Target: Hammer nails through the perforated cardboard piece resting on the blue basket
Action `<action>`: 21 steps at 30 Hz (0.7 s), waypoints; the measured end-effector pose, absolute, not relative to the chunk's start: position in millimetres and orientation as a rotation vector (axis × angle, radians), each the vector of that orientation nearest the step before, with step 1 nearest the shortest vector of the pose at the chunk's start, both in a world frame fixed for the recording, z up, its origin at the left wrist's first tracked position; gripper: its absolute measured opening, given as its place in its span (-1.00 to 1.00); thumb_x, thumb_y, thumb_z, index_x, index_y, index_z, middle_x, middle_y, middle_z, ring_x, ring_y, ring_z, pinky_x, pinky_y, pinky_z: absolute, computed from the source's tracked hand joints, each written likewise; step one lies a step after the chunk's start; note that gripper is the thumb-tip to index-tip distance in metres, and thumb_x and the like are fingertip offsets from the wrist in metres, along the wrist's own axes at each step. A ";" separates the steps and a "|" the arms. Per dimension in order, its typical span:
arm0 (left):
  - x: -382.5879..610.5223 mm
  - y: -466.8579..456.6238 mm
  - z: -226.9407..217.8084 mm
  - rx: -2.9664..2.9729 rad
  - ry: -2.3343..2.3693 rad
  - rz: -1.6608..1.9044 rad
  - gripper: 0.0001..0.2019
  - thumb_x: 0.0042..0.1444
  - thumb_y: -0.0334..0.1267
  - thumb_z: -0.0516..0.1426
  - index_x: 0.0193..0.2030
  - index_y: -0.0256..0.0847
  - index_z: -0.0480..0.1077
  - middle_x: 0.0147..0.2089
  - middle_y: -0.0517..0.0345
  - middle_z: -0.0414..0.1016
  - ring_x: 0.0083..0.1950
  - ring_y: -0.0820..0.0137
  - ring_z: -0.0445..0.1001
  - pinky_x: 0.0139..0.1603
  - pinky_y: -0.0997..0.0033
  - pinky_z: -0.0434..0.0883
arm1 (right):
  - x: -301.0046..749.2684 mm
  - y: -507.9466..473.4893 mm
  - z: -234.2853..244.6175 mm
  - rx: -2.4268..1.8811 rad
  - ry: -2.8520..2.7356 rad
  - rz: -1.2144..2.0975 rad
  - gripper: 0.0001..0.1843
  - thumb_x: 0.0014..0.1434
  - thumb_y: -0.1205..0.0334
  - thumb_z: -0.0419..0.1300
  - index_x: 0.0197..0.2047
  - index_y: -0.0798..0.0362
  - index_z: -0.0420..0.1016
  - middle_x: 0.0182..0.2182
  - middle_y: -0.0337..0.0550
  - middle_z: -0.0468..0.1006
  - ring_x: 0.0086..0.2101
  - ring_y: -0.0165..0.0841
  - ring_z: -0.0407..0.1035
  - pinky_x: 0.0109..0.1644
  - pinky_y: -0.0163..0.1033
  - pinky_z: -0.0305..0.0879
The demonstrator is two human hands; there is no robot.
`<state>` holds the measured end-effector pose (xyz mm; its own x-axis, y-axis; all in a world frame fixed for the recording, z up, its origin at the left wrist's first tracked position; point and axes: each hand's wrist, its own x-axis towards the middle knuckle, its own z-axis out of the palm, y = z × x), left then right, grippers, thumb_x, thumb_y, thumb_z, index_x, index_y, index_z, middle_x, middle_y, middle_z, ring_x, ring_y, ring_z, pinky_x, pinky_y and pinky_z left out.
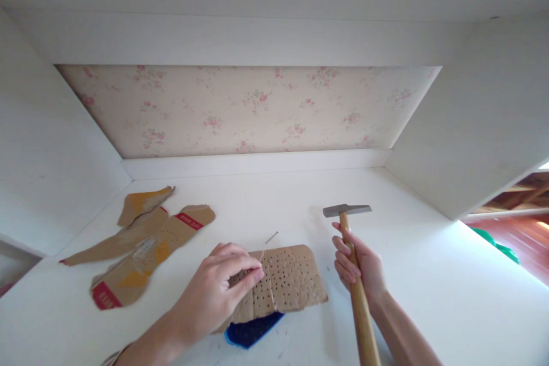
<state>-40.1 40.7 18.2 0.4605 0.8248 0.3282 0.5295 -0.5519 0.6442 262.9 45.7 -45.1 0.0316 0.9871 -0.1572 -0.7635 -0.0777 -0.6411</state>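
Observation:
My right hand (358, 266) is wrapped around the wooden handle of a hammer (360, 309), whose grey metal head is raised at the right of the view. Thumb and forefinger of my left hand (223, 280) are pinched together over a piece of brown cardboard (295, 277) dotted with rows of small holes. Whatever sits between those fingertips is too small to make out. Just behind the cardboard's far edge lies a thin nail (271, 237). A dark blue object (253, 330) partly shows under the cardboard's near edge.
Torn cardboard pieces (158, 246) with red print and yellow tape lie at the left of the white surface (257, 200). White panels (467, 114) rise at both sides, with floral wallpaper (257, 108) at the back. Something green (497, 246) is at the far right.

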 end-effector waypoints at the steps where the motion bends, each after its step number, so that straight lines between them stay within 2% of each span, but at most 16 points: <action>1: -40.0 40.9 18.3 2.261 1.122 0.869 -0.85 0.28 -0.16 0.16 -0.21 -0.06 0.58 -0.24 0.14 0.59 -0.15 0.35 0.52 -0.07 0.38 0.47 | 261.9 44.0 -43.3 -0.684 -0.433 1.511 -0.82 0.29 0.21 0.19 -0.05 0.01 0.46 -0.61 -0.51 0.22 -0.83 -0.67 -0.04 -0.87 -0.57 0.09; 13: -40.3 35.7 14.9 2.247 1.095 0.875 -0.86 0.24 -0.13 0.20 -0.19 -0.08 0.56 -0.24 0.12 0.59 -0.11 0.31 0.49 -0.03 0.30 0.46 | 251.7 38.3 -39.0 -0.763 -0.516 1.462 -0.81 0.24 0.17 0.24 -0.07 -0.04 0.45 -0.60 -0.52 0.20 -0.82 -0.68 -0.11 -0.86 -0.57 0.06; 18: -53.7 32.8 13.9 2.212 1.162 0.942 -0.78 0.18 -0.03 0.23 -0.12 -0.06 0.54 -0.18 0.10 0.56 -0.09 0.29 0.49 0.00 0.30 0.47 | 238.1 20.0 -16.4 -0.863 -0.601 1.335 -0.62 0.18 0.19 0.30 0.06 -0.12 0.40 -0.61 -0.54 0.21 -0.81 -0.68 -0.10 -0.83 -0.57 0.03; 21: -72.9 27.3 11.4 2.091 1.299 0.917 -0.79 0.25 -0.03 0.15 -0.12 -0.03 0.52 -0.15 0.14 0.55 -0.08 0.32 0.50 -0.10 0.41 0.49 | 225.5 -7.6 4.1 -1.037 -0.662 1.286 -0.55 0.19 0.10 0.30 0.13 -0.15 0.35 -0.71 -0.58 0.09 -0.82 -0.64 -0.16 -0.83 -0.54 -0.04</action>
<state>-72.9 27.3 11.4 0.3146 0.9082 0.2760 0.5646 -0.4128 0.7148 225.5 -7.6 4.1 0.2020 0.9687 -0.1445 -0.4449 -0.0407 -0.8947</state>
